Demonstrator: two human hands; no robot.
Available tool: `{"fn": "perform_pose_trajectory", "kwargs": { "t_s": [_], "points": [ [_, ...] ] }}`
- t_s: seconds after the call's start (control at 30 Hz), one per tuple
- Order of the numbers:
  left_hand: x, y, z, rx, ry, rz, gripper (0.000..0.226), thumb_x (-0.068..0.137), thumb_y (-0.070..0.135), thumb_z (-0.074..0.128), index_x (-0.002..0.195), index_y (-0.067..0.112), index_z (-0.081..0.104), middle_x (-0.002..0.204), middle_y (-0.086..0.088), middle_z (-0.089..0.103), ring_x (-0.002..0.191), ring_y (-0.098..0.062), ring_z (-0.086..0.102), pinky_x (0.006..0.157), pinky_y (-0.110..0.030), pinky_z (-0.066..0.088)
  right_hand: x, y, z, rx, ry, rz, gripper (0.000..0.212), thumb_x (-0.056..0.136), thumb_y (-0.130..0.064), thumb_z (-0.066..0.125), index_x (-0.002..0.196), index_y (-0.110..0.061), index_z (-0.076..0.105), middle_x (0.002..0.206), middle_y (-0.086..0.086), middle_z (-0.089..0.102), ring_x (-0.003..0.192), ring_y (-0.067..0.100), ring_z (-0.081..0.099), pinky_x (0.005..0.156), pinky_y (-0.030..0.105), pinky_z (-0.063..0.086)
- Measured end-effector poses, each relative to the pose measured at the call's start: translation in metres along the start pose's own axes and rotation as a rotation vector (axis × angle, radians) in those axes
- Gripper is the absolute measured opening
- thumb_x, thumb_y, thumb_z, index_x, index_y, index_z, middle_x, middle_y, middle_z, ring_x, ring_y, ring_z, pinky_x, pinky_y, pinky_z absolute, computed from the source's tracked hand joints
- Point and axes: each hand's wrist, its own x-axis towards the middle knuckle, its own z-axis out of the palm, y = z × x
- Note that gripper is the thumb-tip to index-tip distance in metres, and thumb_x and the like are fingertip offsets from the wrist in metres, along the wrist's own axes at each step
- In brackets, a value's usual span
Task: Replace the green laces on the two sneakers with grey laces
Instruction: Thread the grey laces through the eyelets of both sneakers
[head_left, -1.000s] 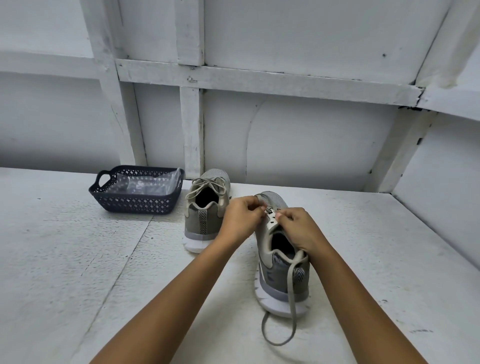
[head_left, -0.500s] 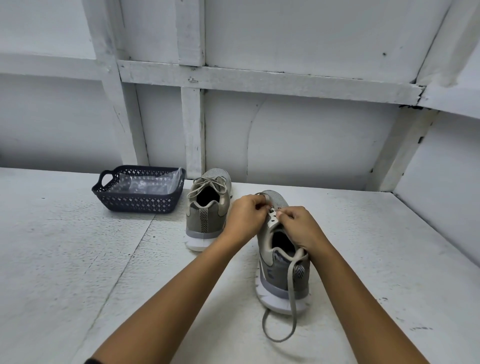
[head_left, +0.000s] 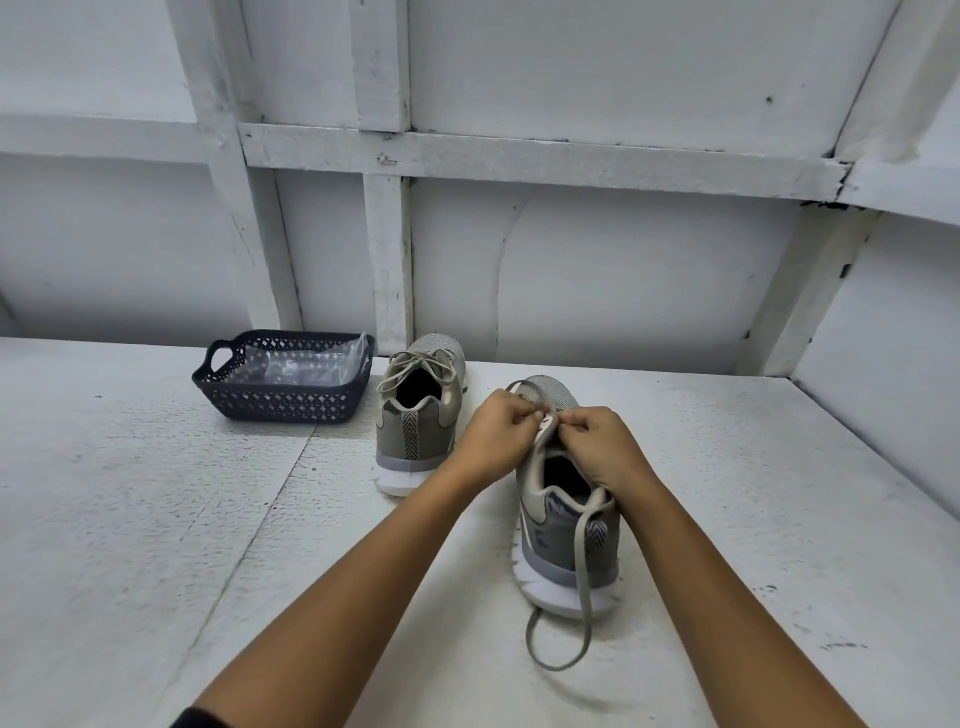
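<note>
Looks like the unlacing step on the near sneaker (head_left: 556, 540), standing heel-first close by on the white table (head_left: 156, 519). Left grip (head_left: 493, 434) and right grip (head_left: 602, 447) both curled tight, pinching the lace (head_left: 581, 571) up by the eyelets over the tongue, knuckles almost touching. Hard to tell which hole. One long end of that lace draped over the heel and down onto the table in a floppy loop: flat, soft, woven, a dull grey-green. Probably early in the job, with the far sneaker (head_left: 415, 431) laced up and tied in a bow. Next, most likely: tug the lace out one crossing at a time, holding the shoe steady so as not to tip it. Bumpy mesh toe, smooth padded collar, thick white rubbery sole. Dark plastic basket (head_left: 280, 402) with little diamond holes and a loop handle just beside the far sneaker, a crinkly clear bag (head_left: 311, 358) inside. Maybe the grey laces in there, too blurry to say.
</note>
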Motion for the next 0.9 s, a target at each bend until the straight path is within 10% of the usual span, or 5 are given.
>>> {"fn": "perform_pose_trajectory", "kwargs": {
  "t_s": [0.2,0.47,0.7,0.9],
  "points": [
    [-0.014,-0.008,0.022,-0.098,0.036,-0.085,0.06,0.081,0.061,0.042,0.101,0.01,0.069,0.105,-0.007,0.057,0.111,-0.017,0.049,0.1,-0.029,0.038,0.002,0.0,0.001,0.006,0.059,0.001,0.016,0.088,-0.009,0.058,0.092,-0.006,0.074,0.084,0.011,0.07,0.08,0.019,0.063,0.07,0.025,0.048],
    [-0.017,-0.02,0.033,-0.151,0.191,-0.064,0.06,0.084,0.058,0.032,0.078,0.007,0.061,0.082,-0.01,0.064,0.087,-0.03,0.058,0.081,-0.05,0.046,-0.008,-0.009,-0.004,0.006,0.213,-0.013,0.016,0.096,-0.013,0.045,0.093,-0.008,0.059,0.099,0.008,0.062,0.088,0.02,0.056,0.071,0.023,0.036],
    [-0.022,-0.019,0.034,-0.214,0.225,-0.088,0.067,0.083,0.065,0.033,0.081,0.005,0.062,0.082,-0.013,0.067,0.084,-0.027,0.062,0.081,-0.05,0.048,-0.02,-0.039,-0.044,0.827,0.155,-0.031,0.027,0.102,-0.01,0.026,0.078,-0.012,0.04,0.059,0.005,0.061,0.056,0.018,0.062,0.059,0.029,0.054],
    [-0.024,-0.015,0.034,-0.293,0.2,-0.114,0.054,0.09,0.057,0.038,0.097,0.014,0.07,0.098,-0.006,0.07,0.099,-0.019,0.063,0.094,-0.045,0.046,-0.02,-0.056,-0.096,0.211,-0.092,0.002,0.027,0.099,-0.016,0.039,0.077,-0.014,0.053,0.058,0.003,0.047,0.039,0.009,0.036,0.04,0.018,0.033]
  ]
}}
